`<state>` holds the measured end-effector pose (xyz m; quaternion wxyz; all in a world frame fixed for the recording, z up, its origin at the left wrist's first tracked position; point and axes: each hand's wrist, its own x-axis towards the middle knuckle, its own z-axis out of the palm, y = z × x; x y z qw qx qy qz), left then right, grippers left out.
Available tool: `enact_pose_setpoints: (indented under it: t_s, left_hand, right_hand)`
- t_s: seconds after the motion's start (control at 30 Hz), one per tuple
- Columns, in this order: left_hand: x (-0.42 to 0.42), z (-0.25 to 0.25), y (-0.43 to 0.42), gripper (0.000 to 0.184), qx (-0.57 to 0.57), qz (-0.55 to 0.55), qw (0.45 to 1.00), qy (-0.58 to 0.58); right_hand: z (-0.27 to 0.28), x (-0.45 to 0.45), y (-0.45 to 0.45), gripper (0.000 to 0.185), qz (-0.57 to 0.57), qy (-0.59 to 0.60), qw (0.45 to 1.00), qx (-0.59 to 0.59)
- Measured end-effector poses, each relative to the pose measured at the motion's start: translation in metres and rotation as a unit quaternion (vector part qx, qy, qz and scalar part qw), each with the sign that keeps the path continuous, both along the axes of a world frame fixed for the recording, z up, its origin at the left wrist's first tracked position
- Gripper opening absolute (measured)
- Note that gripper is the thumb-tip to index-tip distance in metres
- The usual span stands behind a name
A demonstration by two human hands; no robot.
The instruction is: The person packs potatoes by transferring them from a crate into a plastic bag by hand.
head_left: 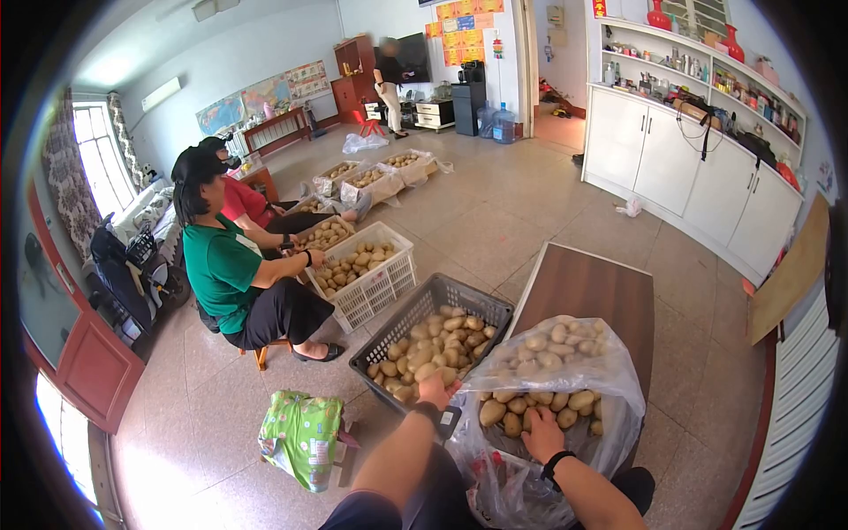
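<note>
My left hand (435, 389) is over the near end of a dark grey plastic crate (360, 364) heaped with potatoes (444, 343). Its fingers are closed round a potato (426, 372), partly covered by the hand. My right hand (542, 438) reaches into a clear plastic bag (624, 399) lining a container in front of me. The fingers of that hand are apart and touch the potatoes (541, 402) inside; no potato is plainly gripped. Part of the bag hangs over the container's near side, and more potatoes show through its far side.
A brown wood-grain tabletop (579, 287) stands beyond the bag. To the left, a seated person in a green shirt (216, 265) works at a white crate (382, 287) of potatoes. A green patterned bag (300, 437) lies on the floor. White cabinets (667, 159) line the right wall.
</note>
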<state>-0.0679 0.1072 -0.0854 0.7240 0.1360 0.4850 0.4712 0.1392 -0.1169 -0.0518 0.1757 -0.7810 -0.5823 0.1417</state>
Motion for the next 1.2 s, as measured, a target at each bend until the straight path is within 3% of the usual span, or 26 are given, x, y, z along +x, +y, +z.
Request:
enact_pose_setpoints:
  t_s: [0.27,0.33,0.37,0.43,0.57,0.8,1.2]
  left_hand:
    - [-0.004,-0.009,0.004,0.033,-0.002,0.001,1.000,-0.024]
    - [-0.003,-0.015,0.006,0.027,-0.004,0.028,1.000,-0.008]
    - [-0.011,-0.025,0.009,0.026,0.202,-0.064,0.959,0.188]
    - [-0.012,-0.033,0.009,0.026,0.073,-0.026,0.996,-0.052]
    - [-0.007,-0.012,0.005,0.024,-0.014,0.036,0.998,-0.044]
    - [-0.010,-0.023,0.010,0.033,0.016,-0.004,0.999,-0.036]
    - [-0.008,-0.028,0.012,0.031,0.019,0.057,0.997,-0.046]
  right_hand:
    - [-0.002,0.000,0.002,0.054,0.024,-0.038,0.999,-0.027]
    - [-0.016,0.002,0.003,0.053,0.035,-0.058,0.998,-0.012]
    - [-0.018,0.002,-0.002,0.051,0.046,-0.080,0.996,0.001]
    - [-0.017,-0.001,-0.011,0.050,0.044,-0.083,0.996,-0.010]
    - [-0.012,-0.003,-0.008,0.048,0.047,-0.089,0.995,-0.002]
    - [-0.014,-0.003,-0.016,0.050,0.050,-0.092,0.994,-0.027]
    - [-0.017,-0.006,-0.026,0.048,0.041,-0.084,0.995,-0.020]
